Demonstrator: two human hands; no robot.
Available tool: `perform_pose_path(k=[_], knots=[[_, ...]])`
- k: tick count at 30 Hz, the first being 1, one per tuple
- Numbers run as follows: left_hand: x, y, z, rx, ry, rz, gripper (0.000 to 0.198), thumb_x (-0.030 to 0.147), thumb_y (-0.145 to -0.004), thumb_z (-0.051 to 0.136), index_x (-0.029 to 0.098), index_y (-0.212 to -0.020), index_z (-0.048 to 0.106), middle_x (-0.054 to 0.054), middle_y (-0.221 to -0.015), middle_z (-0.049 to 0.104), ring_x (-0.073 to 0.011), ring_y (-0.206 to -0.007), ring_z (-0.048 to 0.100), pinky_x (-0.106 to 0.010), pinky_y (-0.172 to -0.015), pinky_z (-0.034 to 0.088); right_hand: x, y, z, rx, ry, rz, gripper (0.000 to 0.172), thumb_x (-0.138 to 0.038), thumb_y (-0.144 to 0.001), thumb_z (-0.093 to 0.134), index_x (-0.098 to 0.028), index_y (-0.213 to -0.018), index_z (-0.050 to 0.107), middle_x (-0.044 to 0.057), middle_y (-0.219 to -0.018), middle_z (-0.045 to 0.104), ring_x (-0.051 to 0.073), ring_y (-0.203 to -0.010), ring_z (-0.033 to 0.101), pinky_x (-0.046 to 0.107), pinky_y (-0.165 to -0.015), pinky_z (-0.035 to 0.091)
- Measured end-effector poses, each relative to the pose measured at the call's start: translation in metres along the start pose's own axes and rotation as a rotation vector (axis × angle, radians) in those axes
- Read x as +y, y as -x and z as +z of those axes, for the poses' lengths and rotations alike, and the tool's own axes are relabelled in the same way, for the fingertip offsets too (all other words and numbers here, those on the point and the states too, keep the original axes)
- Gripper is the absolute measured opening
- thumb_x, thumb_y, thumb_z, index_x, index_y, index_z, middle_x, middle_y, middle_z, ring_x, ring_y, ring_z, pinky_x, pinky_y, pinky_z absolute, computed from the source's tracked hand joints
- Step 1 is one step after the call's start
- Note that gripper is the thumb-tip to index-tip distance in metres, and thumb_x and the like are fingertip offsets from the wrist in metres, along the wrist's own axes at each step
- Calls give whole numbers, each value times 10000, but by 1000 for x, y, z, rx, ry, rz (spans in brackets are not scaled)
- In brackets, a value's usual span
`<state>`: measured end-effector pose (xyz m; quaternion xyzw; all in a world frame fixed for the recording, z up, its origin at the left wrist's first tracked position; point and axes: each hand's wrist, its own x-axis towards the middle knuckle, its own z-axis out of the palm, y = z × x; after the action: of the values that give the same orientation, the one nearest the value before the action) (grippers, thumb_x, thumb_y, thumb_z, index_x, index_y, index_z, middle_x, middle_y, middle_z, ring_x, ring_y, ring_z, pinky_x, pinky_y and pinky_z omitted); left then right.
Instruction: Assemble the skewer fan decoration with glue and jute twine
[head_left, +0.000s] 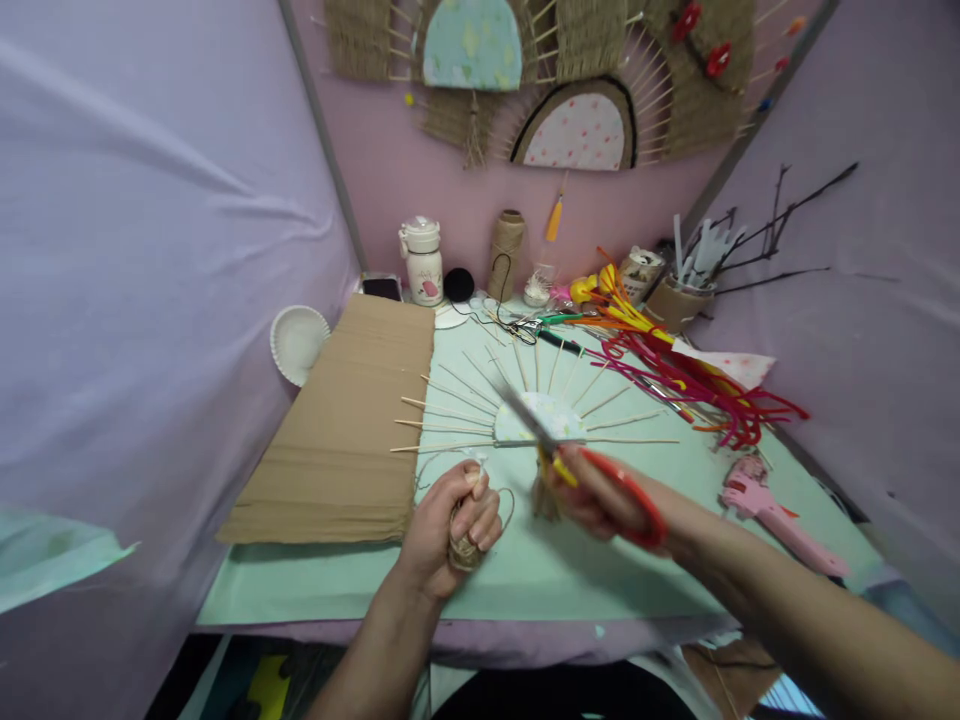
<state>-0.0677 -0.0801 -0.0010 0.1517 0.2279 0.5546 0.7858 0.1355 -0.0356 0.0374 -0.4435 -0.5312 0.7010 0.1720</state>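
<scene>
My left hand [439,520] is closed around a small bundle of tan twine [465,554], low over the front of the table. A whitish bit [480,463], too blurred to name, shows at its fingertips, and a loose strand loops out beside the fingers. My right hand [589,495] grips scissors [651,515] with red handles, their blurred blades pointing up and left. Just beneath that hand is a tan fibrous bunch [545,502]; whether the fingers touch it I cannot tell. Behind both hands lies a pale patterned half-circle [536,412] with thin sticks [450,428] fanning outward.
Brown cardboard [337,440] covers the table's left side, near a white paper dish [298,345]. Pipe cleaners [652,350] and a pink glue gun [780,520] lie right. A white bottle [424,265] and a twine cone [508,250] stand behind. Finished woven pieces [577,130] hang above.
</scene>
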Motion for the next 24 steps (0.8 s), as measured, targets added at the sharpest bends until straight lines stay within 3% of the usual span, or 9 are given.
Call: perform_pose_path(k=[3,7,11,15,18,24], knots=[[-2,5,-5,44,18,16,203,195,-798,637,164,-620,543,96,-361,233,-66,-371,230,-168,-374,284,-9,-3,-12,166,166,-81,489,-708,-853,438,-236,-743,370,-98,-577,255,73,-473,192,201,-422,190],[-4,5,-5,87,-22,80,222,230,-791,651,171,-618,527,87,-357,296,-68,-367,296,-178,-388,312,-15,1,-4,105,484,-129,385,-549,-807,616,-230,-803,401,-49,-686,457,108,-598,401,247,-541,360],[-5,2,1,86,-103,75,217,254,-800,637,179,-634,519,86,-349,331,-71,-354,335,-183,-392,323,-10,-1,15,137,523,-137,331,-370,-745,680,-237,-825,387,-78,-675,436,109,-605,398,243,-550,344],[-10,-1,3,129,-195,22,206,257,-761,624,186,-607,506,88,-331,342,-70,-328,332,-191,-384,323,-10,-12,27,238,419,-272,311,-353,-729,702,-231,-864,450,-52,-738,522,122,-632,485,255,-582,405],[-19,-1,3,160,-264,-17,187,241,-732,604,188,-585,501,82,-323,359,-71,-318,356,-194,-387,320,-11,-20,32,270,407,-386,283,-333,-760,690,-227,-935,493,10,-886,639,158,-751,600,284,-672,471],[-28,-1,0,191,-248,-55,193,270,-725,618,188,-591,507,84,-312,366,-67,-306,358,-193,-374,306,-9,-24,32,263,530,-400,131,-244,-806,617,-229,-876,507,8,-821,698,154,-708,627,267,-636,461]])
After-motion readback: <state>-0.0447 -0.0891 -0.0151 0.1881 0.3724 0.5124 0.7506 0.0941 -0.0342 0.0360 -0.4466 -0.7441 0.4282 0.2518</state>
